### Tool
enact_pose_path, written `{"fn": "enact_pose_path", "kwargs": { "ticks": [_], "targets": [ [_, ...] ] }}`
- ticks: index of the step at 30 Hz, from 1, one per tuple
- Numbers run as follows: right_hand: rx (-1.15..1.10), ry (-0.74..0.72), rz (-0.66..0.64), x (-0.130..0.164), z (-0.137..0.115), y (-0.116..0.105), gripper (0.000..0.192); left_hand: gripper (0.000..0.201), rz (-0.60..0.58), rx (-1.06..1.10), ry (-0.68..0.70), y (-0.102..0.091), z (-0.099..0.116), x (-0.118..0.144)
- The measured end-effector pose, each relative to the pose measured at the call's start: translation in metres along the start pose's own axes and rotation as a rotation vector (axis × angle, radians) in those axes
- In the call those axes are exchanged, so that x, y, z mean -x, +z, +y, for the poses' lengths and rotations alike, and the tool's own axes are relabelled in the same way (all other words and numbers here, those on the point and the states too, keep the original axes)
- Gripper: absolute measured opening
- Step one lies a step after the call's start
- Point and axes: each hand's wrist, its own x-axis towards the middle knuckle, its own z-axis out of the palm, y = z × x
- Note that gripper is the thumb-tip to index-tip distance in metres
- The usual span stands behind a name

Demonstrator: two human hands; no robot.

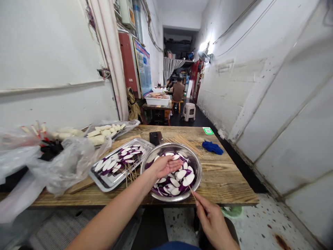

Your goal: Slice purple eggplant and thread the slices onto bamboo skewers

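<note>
My left hand (164,166) lies palm down inside the round shiny steel bowl (195,163), fingers loosely spread and resting on the heap of white-fleshed, purple-skinned eggplant slices (179,180) that fills it; I cannot tell whether a slice is already pinched beneath the palm. My right hand (213,222) sits just outside the bowl's near rim, closed narrowly on a thin bamboo skewer (191,192). The skewer's long axis runs up and away from that hand, its tip slanting in over the near rim among the slices. So the slices lie straight ahead of the tip, and my left hand is the nearer to them. Left of the bowl, touching it, a rectangular steel tray (104,182) on the wooden worktop (223,178) carries skewered slices.
</note>
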Motion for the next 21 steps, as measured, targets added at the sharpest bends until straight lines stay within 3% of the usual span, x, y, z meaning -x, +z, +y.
{"fn": "enact_pose_path", "kwargs": {
  "ticks": [5, 11, 16, 21],
  "targets": [
    [0.001, 0.014, -0.009, 0.0, 0.002, 0.001, 0.037, 0.014, 0.082, -0.015, 0.133, -0.001, -0.005, -0.002],
    [-0.001, 0.01, 0.002, -0.001, 0.003, 0.001, 0.037, 0.013, 0.071, -0.023, 0.158, 0.003, -0.014, 0.003],
    [-0.024, 0.033, -0.015, 0.001, 0.004, 0.002, 0.038, 0.011, 0.179, 0.081, 0.139, 0.005, -0.019, 0.001],
    [-0.022, 0.033, -0.03, 0.003, 0.007, 0.002, 0.039, 0.008, 0.185, 0.164, 0.189, 0.004, -0.024, -0.002]
  ]
}}
